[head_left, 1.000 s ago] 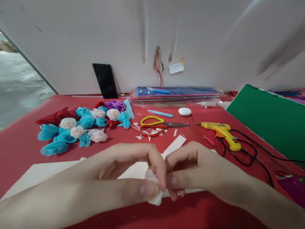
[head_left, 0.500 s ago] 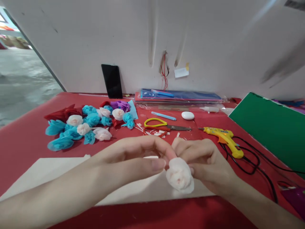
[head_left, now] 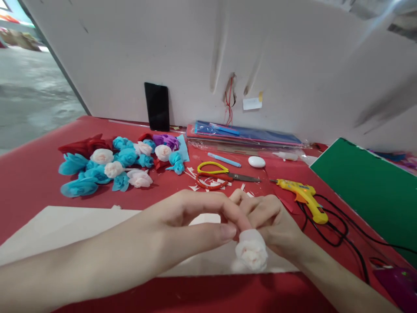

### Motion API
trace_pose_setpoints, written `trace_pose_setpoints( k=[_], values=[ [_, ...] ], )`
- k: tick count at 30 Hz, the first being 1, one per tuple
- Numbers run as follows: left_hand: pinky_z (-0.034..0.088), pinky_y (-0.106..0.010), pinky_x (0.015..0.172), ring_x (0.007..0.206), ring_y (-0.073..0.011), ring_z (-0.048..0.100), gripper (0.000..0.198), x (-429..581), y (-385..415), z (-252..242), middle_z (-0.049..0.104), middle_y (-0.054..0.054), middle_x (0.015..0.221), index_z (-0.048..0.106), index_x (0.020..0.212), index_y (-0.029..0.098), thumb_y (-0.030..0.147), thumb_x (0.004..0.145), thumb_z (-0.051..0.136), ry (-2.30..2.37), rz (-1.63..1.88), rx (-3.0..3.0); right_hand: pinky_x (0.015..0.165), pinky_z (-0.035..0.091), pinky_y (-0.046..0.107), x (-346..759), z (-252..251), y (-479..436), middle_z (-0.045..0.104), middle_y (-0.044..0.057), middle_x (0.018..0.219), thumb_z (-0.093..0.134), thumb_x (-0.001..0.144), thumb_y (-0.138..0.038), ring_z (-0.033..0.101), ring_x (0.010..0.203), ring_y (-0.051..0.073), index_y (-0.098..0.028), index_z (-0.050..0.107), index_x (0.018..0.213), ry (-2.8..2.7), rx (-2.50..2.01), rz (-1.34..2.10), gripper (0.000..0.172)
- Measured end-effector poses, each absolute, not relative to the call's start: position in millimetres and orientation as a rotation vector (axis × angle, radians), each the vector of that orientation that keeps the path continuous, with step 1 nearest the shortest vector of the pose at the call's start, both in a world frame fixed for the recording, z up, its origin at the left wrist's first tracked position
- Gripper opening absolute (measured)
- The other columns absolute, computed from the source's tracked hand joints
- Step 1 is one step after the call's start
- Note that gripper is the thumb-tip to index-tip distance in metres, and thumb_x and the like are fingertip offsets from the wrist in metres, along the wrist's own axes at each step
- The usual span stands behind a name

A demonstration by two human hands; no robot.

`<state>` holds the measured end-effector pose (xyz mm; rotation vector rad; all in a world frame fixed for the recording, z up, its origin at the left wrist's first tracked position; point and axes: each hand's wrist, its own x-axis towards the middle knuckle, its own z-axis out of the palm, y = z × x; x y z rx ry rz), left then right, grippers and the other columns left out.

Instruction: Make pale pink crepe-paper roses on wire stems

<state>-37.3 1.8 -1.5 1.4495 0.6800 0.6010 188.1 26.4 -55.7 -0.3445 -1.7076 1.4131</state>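
A pale pink paper rose (head_left: 252, 252) faces the camera low at centre right. My left hand (head_left: 202, 221) reaches in from the left, its index fingertip and thumb at the rose's upper left petals. Behind the rose, my right hand (head_left: 272, 217) is closed with its fingers curled; the part of the flower it grips is hidden. Under both hands lies a cream paper sheet (head_left: 81, 221) on the red table (head_left: 156, 295).
Paper flowers (head_left: 127, 156) in blue, pink, red and purple lie at the left. Scissors (head_left: 243, 177), white scraps, a blue pen (head_left: 224, 159) and a white oval object (head_left: 256, 162) lie beyond my hands. At the right are a yellow glue gun (head_left: 302, 195) with black cable and a green board (head_left: 365, 187).
The rose has shifted slightly right and down and its face has tilted lower. My left hand has followed it to the right. The camera view has turned slightly.
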Motion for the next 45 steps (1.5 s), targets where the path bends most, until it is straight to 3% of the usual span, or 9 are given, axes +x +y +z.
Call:
trace_pose_setpoints(
  k=[4, 7, 11, 16, 22, 27, 33, 41, 45],
  values=[
    [0.051, -0.015, 0.079, 0.087, -0.0126, 0.066, 0.006, -40.6, 0.6, -8.2, 0.073, 0.009, 0.091, 0.076, 0.097, 0.035, 0.039, 0.091, 0.075, 0.752, 0.571, 1.601, 0.079, 0.053, 0.031, 188.8, -55.1, 28.0, 0.078, 0.0, 0.071, 0.087, 0.09, -0.032, 0.063, 0.078, 0.016, -0.032, 0.09, 0.089, -1.725, -0.38, 1.381, 0.003],
    [0.054, -0.023, 0.072, 0.082, -0.0167, 0.068, 0.019, -41.7, -0.1, -10.6, 0.074, 0.006, 0.091, 0.073, 0.095, 0.032, 0.044, 0.083, 0.083, 0.835, 0.586, 1.662, 0.08, 0.052, 0.031, 189.4, -54.9, 26.7, 0.079, 0.0, 0.073, 0.087, 0.09, -0.033, 0.061, 0.081, 0.016, -0.033, 0.09, 0.089, -1.722, -0.417, 1.371, 0.002],
    [0.052, -0.018, 0.071, 0.079, -0.0119, 0.066, 0.004, -38.9, 4.3, -4.9, 0.073, 0.01, 0.086, 0.074, 0.088, 0.033, 0.032, 0.087, 0.078, 0.847, 0.581, 1.69, 0.084, 0.052, 0.032, 191.2, -52.4, 23.7, 0.081, 0.002, 0.079, 0.086, 0.091, -0.037, 0.063, 0.085, 0.017, -0.033, 0.09, 0.094, -1.734, -0.483, 1.399, 0.006],
    [0.049, -0.013, 0.072, 0.077, -0.0089, 0.066, 0.008, -39.0, 10.9, -0.6, 0.074, 0.013, 0.081, 0.078, 0.085, 0.034, 0.026, 0.083, 0.081, 0.82, 0.535, 1.646, 0.082, 0.053, 0.033, 193.1, -46.5, 23.4, 0.08, 0.004, 0.081, 0.085, 0.091, -0.04, 0.064, 0.084, 0.018, -0.028, 0.09, 0.097, -1.774, -0.531, 1.543, 0.014],
    [0.052, -0.011, 0.079, 0.083, -0.0072, 0.071, 0.021, -45.0, 11.9, -3.0, 0.079, 0.016, 0.094, 0.079, 0.089, 0.037, 0.017, 0.084, 0.082, 0.708, 0.443, 1.601, 0.085, 0.05, 0.032, 192.9, -41.1, 22.5, 0.075, 0.003, 0.074, 0.086, 0.089, -0.046, 0.061, 0.083, 0.017, -0.021, 0.089, 0.086, -1.775, -0.536, 1.802, 0.025],
    [0.054, -0.017, 0.083, 0.088, -0.0127, 0.071, 0.005, -42.8, 13.9, -0.3, 0.078, 0.01, 0.089, 0.08, 0.085, 0.032, 0.028, 0.086, 0.083, 0.695, 0.296, 1.528, 0.076, 0.058, 0.027, 188.1, -46.5, 16.7, 0.073, 0.002, 0.081, 0.091, 0.083, -0.042, 0.07, 0.075, 0.013, -0.017, 0.086, 0.084, -1.603, -0.509, 2.083, 0.026],
    [0.055, -0.017, 0.085, 0.087, -0.014, 0.071, 0.012, -41.6, 10.7, 5.2, 0.077, 0.009, 0.086, 0.077, 0.082, 0.031, 0.02, 0.08, 0.082, 0.668, 0.297, 1.458, 0.075, 0.061, 0.022, 181.0, -57.6, 12.0, 0.071, -0.003, 0.069, 0.097, 0.074, -0.032, 0.068, 0.061, 0.008, -0.017, 0.083, 0.073, -1.443, -0.438, 2.28, 0.021],
    [0.06, -0.02, 0.081, 0.091, -0.0178, 0.075, 0.004, -45.4, 9.1, 1.4, 0.078, 0.005, 0.093, 0.075, 0.093, 0.031, 0.031, 0.089, 0.077, 0.635, 0.29, 1.632, 0.057, 0.055, 0.019, 179.1, -58.1, 8.6, 0.072, -0.001, 0.068, 0.096, 0.075, -0.033, 0.066, 0.056, 0.009, -0.018, 0.087, 0.075, -1.516, -0.494, 2.056, 0.018],
    [0.055, -0.014, 0.087, 0.108, -0.0139, 0.072, 0.023, -48.0, 10.3, -5.4, 0.077, 0.01, 0.113, 0.073, 0.117, 0.045, 0.04, 0.095, 0.076, 0.715, 0.569, 1.639, 0.069, 0.056, 0.022, 183.6, -41.9, 12.0, 0.074, -0.002, 0.074, 0.092, 0.082, -0.02, 0.062, 0.07, 0.011, -0.027, 0.09, 0.087, -1.577, -0.559, 1.643, 0.009]
  ],
)
